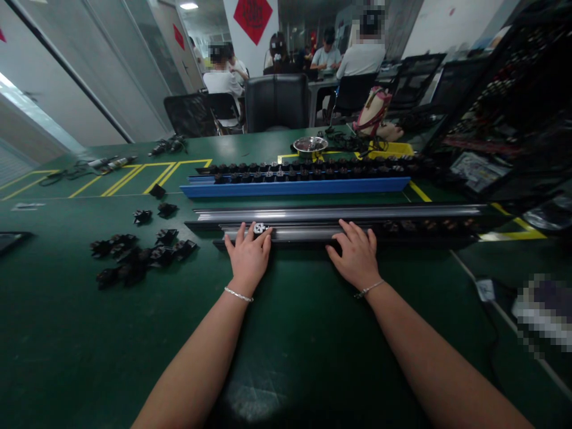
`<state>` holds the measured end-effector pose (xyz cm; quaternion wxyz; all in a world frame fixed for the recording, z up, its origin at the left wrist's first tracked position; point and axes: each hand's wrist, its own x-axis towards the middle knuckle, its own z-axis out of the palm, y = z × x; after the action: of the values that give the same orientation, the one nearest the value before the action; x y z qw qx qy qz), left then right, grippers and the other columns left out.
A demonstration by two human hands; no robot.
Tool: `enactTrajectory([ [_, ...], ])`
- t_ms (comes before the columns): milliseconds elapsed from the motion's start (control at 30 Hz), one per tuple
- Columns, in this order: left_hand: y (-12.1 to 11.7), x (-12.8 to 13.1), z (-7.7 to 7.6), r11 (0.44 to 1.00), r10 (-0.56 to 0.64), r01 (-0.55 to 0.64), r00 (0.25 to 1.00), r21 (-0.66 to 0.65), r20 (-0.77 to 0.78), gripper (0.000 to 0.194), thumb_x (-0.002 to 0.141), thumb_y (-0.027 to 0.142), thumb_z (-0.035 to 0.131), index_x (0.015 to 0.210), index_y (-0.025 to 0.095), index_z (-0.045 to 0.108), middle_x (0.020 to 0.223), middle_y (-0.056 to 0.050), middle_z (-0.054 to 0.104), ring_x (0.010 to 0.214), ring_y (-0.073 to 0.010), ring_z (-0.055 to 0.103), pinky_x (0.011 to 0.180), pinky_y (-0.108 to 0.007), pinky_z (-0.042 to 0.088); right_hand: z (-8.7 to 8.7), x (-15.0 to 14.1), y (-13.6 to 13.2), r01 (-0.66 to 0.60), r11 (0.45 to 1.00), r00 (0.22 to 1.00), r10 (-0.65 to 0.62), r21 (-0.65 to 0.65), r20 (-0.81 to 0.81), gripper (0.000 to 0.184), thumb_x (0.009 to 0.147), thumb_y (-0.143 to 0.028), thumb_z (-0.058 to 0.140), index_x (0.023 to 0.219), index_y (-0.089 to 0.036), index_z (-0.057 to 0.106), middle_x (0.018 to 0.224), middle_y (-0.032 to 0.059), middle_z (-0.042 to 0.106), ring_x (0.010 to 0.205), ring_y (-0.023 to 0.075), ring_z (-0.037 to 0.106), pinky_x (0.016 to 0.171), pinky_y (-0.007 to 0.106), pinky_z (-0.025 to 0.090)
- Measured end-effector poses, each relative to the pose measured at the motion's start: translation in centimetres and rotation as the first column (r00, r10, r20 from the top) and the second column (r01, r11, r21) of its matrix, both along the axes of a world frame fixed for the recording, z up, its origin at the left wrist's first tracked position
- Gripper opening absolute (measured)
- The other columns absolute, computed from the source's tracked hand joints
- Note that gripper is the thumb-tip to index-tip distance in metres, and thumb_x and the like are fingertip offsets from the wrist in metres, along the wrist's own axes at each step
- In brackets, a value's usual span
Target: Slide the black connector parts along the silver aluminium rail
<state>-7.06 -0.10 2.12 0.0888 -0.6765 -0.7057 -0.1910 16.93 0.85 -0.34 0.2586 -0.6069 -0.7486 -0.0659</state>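
A long dark metal rail (304,233) with a channel along it lies crosswise in front of me. My left hand (248,257) rests on its left part, fingers spread. A small black-and-white part (260,228) sits in the channel at those fingertips; whether they grip it or only touch it is hard to see. My right hand (356,253) lies farther right on the same rail, fingers apart and curved over its edge, with nothing visible in them. Several small black parts (409,226) sit in the rail's right end, beyond my right hand.
Behind it lies a second bare rail (335,213), then a blue rail (295,189) by rows of black parts. Loose black parts (134,260) are heaped at left. A metal dish (310,145) and yellow tray (391,149) stand at the back. People sit beyond the green table (286,357).
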Motion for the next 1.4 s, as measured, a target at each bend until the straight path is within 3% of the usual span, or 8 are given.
enactTrajectory([
  [633, 0.2, -1.7, 0.0, 0.995, 0.088, -0.086, 0.995, -0.041, 0.048, 0.038, 0.092, 0.041, 0.030, 0.117, 0.040, 0.058, 0.135, -0.002, 0.050, 0.135, -0.0300, 0.026, 0.101, -0.069, 0.014, 0.1, 0.0, -0.1, 0.008, 1.000, 1.000, -0.008, -0.023, 0.014, 0.019, 0.083, -0.036, 0.051, 0.091, -0.022, 0.061, 0.138, 0.0082, 0.046, 0.128, 0.0281, 0.037, 0.105, 0.055, 0.019],
  [1000, 0.2, -2.2, 0.2, 0.991, 0.121, -0.117, 0.991, -0.069, 0.058, 0.038, 0.092, 0.041, 0.030, 0.118, 0.040, 0.057, 0.136, 0.000, 0.049, 0.136, -0.0283, 0.024, 0.104, -0.067, 0.009, 0.4, -0.1, -0.2, 0.007, 0.999, 1.000, -0.007, -0.041, -0.002, 0.020, 0.083, -0.035, 0.049, 0.093, -0.022, 0.061, 0.138, 0.0073, 0.046, 0.128, 0.0274, 0.036, 0.105, 0.055, 0.019],
  [1400, 0.4, -3.1, -0.1, 0.992, 0.123, -0.120, 0.989, -0.044, 0.082, 0.038, 0.091, 0.041, 0.031, 0.117, 0.039, 0.059, 0.135, -0.001, 0.051, 0.134, -0.0321, 0.026, 0.102, -0.068, 0.014, 0.4, 0.0, -0.2, -0.005, 1.000, 1.000, 0.006, -0.024, 0.006, 0.021, 0.083, -0.034, 0.048, 0.093, -0.021, 0.061, 0.137, 0.0087, 0.047, 0.127, 0.0285, 0.038, 0.105, 0.056, 0.019],
])
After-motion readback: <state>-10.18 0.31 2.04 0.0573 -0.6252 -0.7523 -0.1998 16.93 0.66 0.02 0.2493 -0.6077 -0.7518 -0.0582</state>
